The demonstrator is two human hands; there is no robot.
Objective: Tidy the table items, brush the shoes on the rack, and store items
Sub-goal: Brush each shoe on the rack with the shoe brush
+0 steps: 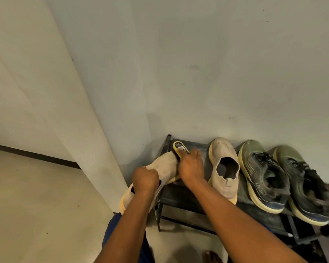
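Note:
My left hand [145,179] grips a beige slip-on shoe [164,165] at its opening and holds it tilted over the left end of the black shoe rack [177,194]. My right hand [191,165] grips a yellow shoe brush [180,147], its dark bristles against the toe of the held shoe. The matching beige shoe [224,168] stands on the rack's top shelf, toe to the wall. Two dark green laced trainers [263,175] [304,185] stand to its right.
The rack stands against a pale wall [198,63], beside a projecting wall corner [95,141] on the left. Beige tiled floor [36,205] lies to the left and below. My bare toes [213,257] show at the bottom, by the rack's lower shelf [302,240].

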